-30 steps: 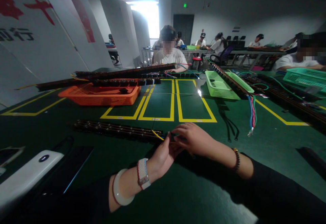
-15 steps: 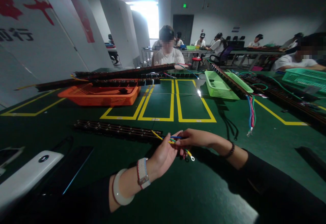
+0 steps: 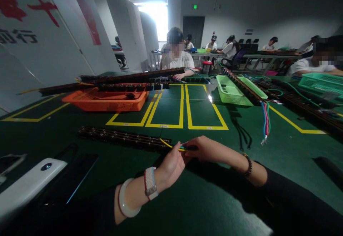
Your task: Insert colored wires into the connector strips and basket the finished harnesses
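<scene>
A long dark terminal strip [image 3: 123,138] lies flat on the green table in front of me. Thin coloured wires [image 3: 184,147], yellow, green and blue, stick out at its right end. My left hand [image 3: 171,164] is closed and pinches these wires at that end. My right hand [image 3: 206,149] reaches in from the right, its fingers wrapped round the same bundle of wires. The two hands touch each other. I wear a white bangle and a watch on the left wrist, a bead bracelet on the right.
An orange basket [image 3: 107,101] with more dark strips across it stands at the back left. Green baskets [image 3: 232,91] and a strip with hanging wires [image 3: 265,119] lie at the right. A white device [image 3: 26,187] sits near left. Other people sit at tables behind.
My right hand lifted the wire bundle, showing ring terminals hanging below, then closed round the wires again, so the terminals are hidden. The left hand stayed at the strip's end.
</scene>
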`<state>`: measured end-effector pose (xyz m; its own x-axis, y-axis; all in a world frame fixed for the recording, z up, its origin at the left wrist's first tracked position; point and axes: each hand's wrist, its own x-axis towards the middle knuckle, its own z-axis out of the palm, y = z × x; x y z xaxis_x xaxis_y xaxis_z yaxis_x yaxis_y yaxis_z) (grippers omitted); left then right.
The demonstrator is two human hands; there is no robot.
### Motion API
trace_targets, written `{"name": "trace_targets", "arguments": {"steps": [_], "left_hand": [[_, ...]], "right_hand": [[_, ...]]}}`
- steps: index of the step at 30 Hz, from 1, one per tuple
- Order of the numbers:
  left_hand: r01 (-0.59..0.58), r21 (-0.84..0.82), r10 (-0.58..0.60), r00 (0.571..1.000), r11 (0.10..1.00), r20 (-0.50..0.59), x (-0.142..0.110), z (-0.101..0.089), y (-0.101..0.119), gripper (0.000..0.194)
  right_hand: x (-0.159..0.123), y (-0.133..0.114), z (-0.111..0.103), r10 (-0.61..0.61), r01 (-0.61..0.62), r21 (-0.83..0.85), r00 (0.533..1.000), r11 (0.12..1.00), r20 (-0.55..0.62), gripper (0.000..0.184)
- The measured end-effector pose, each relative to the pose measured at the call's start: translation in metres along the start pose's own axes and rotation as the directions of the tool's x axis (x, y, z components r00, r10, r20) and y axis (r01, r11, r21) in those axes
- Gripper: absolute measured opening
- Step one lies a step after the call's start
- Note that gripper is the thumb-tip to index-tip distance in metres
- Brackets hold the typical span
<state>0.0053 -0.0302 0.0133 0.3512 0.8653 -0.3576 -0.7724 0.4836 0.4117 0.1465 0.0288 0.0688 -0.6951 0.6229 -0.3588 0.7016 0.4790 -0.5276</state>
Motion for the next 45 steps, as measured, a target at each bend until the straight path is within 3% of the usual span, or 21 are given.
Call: {"name": "trace_targets", "arguments": {"steps": [4,8,12,17,20,23,29,34,39,43,45], "left_hand": [[-0.024,-0.051,0.021,0.998,0.998,-0.055,0.003,-0.003,-0.003,0.026],[-0.021,-0.099,0.011,0.995,0.995,-0.096,0.005,-0.006,-0.004,0.026],[-0.024,-0.105,0.016,0.997,0.994,-0.071,0.005,-0.007,-0.004,0.026],[-0.064,0.012,0.063,0.996,0.998,0.062,0.001,-0.005,-0.003,0.024],[-0.043,0.065,0.04,0.998,0.997,0.051,-0.002,-0.003,-0.001,0.021],[-0.011,0.08,0.008,0.999,0.997,0.038,-0.002,-0.001,0.0,0.019],[0.007,0.093,-0.009,1.0,0.996,0.017,0.001,-0.003,-0.001,0.023],[0.014,0.08,-0.014,1.0,0.997,0.005,0.002,-0.003,-0.001,0.025],[0.048,0.078,-0.046,0.998,0.996,-0.03,0.004,-0.004,-0.001,0.02],[0.013,0.054,-0.014,1.0,0.998,0.014,0.005,-0.005,-0.001,0.02],[0.026,0.057,-0.029,0.998,0.998,0.05,0.003,-0.003,0.001,0.022]], "right_hand": [[-0.003,-0.014,0.008,-0.044,-0.039,-0.369,0.976,0.929,-0.214,0.024],[-0.003,-0.021,0.012,-0.127,-0.002,-0.556,0.973,0.831,-0.193,0.014],[-0.003,-0.021,0.007,-0.128,-0.017,-0.568,0.968,0.823,-0.214,0.015],[0.003,-0.005,-0.003,-0.099,-0.077,-0.435,0.925,0.897,-0.366,0.02],[0.011,0.012,-0.004,-0.093,-0.077,-0.362,0.898,0.929,-0.43,0.021],[0.02,0.028,-0.002,-0.123,-0.082,-0.399,0.878,0.913,-0.463,0.024],[0.033,0.047,0.005,-0.231,-0.091,-0.576,0.857,0.812,-0.461,0.027],[0.034,0.049,0.005,-0.191,-0.098,-0.559,0.88,0.823,-0.436,0.022],[0.015,0.024,-0.01,-0.087,-0.119,-0.39,0.878,0.913,-0.471,0.023],[-0.006,-0.008,-0.014,0.042,-0.189,-0.483,0.953,0.855,-0.3,0.027],[-0.012,-0.017,-0.01,0.062,-0.163,-0.555,0.979,0.816,-0.196,0.022]]}}
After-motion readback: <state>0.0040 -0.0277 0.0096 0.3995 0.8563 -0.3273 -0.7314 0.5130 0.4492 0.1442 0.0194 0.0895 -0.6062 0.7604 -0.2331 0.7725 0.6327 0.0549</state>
